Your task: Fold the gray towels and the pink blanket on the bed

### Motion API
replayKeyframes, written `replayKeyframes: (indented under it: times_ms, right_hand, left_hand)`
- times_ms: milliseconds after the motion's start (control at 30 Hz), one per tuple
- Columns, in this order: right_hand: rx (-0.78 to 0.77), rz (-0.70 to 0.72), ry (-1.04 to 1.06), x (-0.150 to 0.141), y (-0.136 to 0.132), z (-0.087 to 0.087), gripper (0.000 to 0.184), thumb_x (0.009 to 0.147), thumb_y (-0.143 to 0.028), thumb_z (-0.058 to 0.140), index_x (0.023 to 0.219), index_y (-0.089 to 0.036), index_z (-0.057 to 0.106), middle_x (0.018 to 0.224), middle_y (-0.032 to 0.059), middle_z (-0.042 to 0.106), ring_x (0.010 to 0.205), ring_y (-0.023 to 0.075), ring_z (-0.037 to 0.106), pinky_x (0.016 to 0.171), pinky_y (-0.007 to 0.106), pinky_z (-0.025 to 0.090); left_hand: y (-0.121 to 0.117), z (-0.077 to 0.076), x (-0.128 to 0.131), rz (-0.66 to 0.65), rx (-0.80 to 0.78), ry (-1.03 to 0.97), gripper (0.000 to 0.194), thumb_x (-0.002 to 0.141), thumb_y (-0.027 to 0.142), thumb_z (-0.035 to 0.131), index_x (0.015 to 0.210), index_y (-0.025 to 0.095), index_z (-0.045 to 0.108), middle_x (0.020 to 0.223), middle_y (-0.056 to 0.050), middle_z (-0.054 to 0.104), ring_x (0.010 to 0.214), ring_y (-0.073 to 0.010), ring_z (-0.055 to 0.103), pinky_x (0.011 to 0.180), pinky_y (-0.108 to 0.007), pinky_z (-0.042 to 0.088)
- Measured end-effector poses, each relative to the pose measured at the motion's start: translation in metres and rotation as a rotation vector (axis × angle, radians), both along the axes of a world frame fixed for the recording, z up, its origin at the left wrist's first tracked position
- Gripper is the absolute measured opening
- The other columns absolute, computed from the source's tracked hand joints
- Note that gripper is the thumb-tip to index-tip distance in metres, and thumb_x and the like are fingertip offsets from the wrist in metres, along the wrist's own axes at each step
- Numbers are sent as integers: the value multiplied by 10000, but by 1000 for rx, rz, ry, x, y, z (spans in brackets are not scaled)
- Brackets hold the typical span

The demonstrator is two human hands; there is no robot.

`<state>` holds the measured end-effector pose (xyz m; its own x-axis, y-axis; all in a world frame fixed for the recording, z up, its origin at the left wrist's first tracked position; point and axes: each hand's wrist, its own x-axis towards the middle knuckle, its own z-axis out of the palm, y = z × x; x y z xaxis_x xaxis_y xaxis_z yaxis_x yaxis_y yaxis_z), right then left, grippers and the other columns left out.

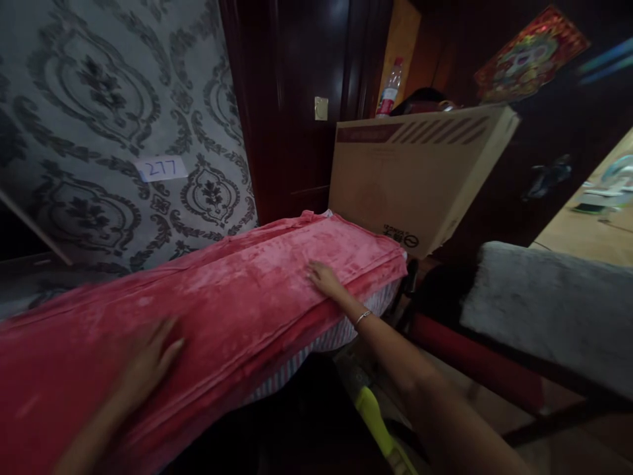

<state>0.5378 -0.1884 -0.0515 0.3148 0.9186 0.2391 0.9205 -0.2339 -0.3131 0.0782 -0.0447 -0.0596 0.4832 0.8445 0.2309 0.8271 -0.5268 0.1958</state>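
A pinkish-red plush blanket (232,277) lies in a long, folded strip over a narrow surface, running from the lower left to the middle of the view. On its left part rests my left hand (153,359), somewhat blurred, fingers stretched and thumb apart. Farther along, toward the right end, my right hand (324,278) lies on the blanket with its fingers extended. Neither hand grips anything visible. Below the blanket's near edge a striped cloth (281,375) hangs out. A bracelet (363,318) circles my right wrist.
A large cardboard box (395,175) stands beyond the blanket's right end, with a plastic bottle (390,92) behind it. To the right is a seat with a grey fluffy cover (548,310). Something yellow-green (373,419) lies low down. Patterned wallpaper (113,119) covers the wall behind.
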Motion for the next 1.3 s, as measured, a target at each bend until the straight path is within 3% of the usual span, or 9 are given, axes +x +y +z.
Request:
replayKeyframes:
  times_ms: [167, 400, 633, 767, 900, 967, 1033, 1167, 1300]
  right_hand:
    - [61, -165, -19, 56, -43, -2, 530, 931, -140, 354, 1424, -80, 538, 1434, 152, 559, 1310, 218, 521, 1135, 362, 369]
    - [34, -80, -76, 93, -68, -20, 547, 802, -31, 476, 1310, -133, 653, 1372, 119, 615, 1277, 227, 530, 1107, 347, 370]
    - [40, -16, -122, 104, -60, -23, 442, 859, -116, 520, 1260, -168, 698, 1316, 112, 651, 1162, 240, 586, 1043, 347, 407]
    - [56, -49, -122, 107, -52, -25, 462, 881, -90, 444, 1253, -166, 707, 1214, 114, 703, 1091, 225, 642, 971, 311, 468]
    - [184, -94, -132, 111, -47, -32, 517, 914, -84, 380, 1355, -176, 635, 1410, 100, 592, 1267, 211, 554, 1083, 344, 421]
    - [269, -102, -146, 114, -49, -40, 513, 912, -85, 391, 1354, -178, 634, 1465, 105, 539, 1321, 229, 509, 1131, 405, 386]
    - [270, -89, -141, 117, -51, -52, 484, 897, -85, 425, 1299, -183, 675, 1423, 116, 577, 1294, 249, 534, 1133, 446, 386]
    - [236, -98, -98, 123, -55, -71, 435, 914, -119, 446, 1265, -180, 696, 1347, 127, 632, 1239, 255, 583, 1116, 450, 409]
    - [269, -89, -91, 124, -58, -76, 421, 923, -141, 458, 1268, -192, 695, 1344, 122, 635, 1237, 253, 589, 1103, 447, 431]
  left_hand:
    - [-38, -2, 72, -232, -14, -120, 632, 857, 463, 385, 1444, 263, 512, 1477, -54, 559, 1421, -267, 448, 1229, -444, 288]
    - [-68, -8, 147, -614, 122, -41, 485, 933, 396, 463, 1362, 209, 590, 1423, -113, 598, 1309, -290, 554, 1107, -484, 449]
    - [-73, -22, 205, -673, 226, -48, 349, 947, 330, 508, 1233, 197, 659, 1288, -143, 657, 1210, -298, 597, 1054, -490, 470]
    - [-74, -17, 218, -698, 250, -47, 281, 947, 213, 478, 1126, 200, 694, 1167, -122, 690, 1096, -266, 625, 971, -437, 501]
    - [-74, -12, 218, -664, 320, -37, 343, 892, 73, 472, 1114, 194, 703, 1090, -118, 696, 1015, -255, 630, 909, -407, 507]
    - [-75, -15, 217, -656, 329, -4, 365, 877, 52, 481, 1136, 192, 698, 1103, -121, 691, 1038, -261, 621, 915, -410, 501]
    - [-75, -21, 215, -662, 303, 38, 368, 876, 49, 485, 1142, 193, 695, 1141, -121, 682, 1078, -266, 609, 939, -423, 493]
    - [-75, -33, 210, -668, 247, 61, 388, 876, 54, 494, 1186, 197, 679, 1199, -123, 669, 1117, -265, 603, 972, -439, 488]
    - [-75, -37, 206, -670, 255, 50, 433, 847, 29, 506, 1208, 203, 671, 1212, -117, 669, 1107, -258, 612, 970, -434, 495]
